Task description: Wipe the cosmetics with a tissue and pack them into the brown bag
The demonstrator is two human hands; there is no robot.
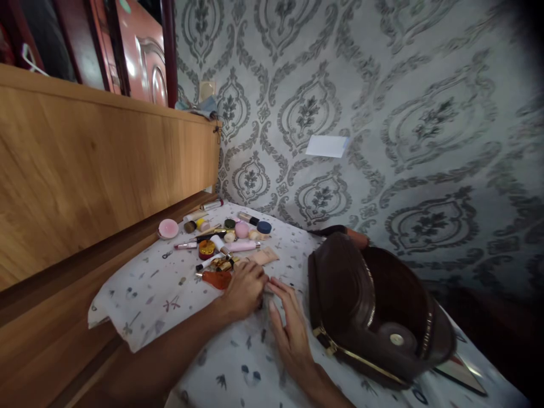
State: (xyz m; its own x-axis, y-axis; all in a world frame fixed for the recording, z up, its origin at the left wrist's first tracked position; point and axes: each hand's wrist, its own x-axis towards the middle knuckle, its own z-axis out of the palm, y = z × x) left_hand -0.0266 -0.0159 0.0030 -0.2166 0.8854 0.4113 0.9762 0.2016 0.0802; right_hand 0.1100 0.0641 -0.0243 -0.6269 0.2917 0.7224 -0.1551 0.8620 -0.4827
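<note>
My left hand (245,288) rests knuckles-up on the white patterned bedsheet (238,351), fingers curled down over something small that I cannot make out. My right hand (289,323) lies beside it with fingers stretched out, fingertips touching the left hand's fingers. Just beyond the left hand lies an orange-red tube (216,279) and a scatter of several cosmetics (225,241): lipsticks, small pots, a pink tube, a beige flat pad (264,256). A round pink compact (168,228) sits at the far left of the scatter.
An open dark brown handbag (374,311) with gold trim lies to the right of my hands. A wooden headboard (85,164) rises on the left. Patterned grey wallpaper (382,113) covers the wall behind, with a white card (326,146) on it.
</note>
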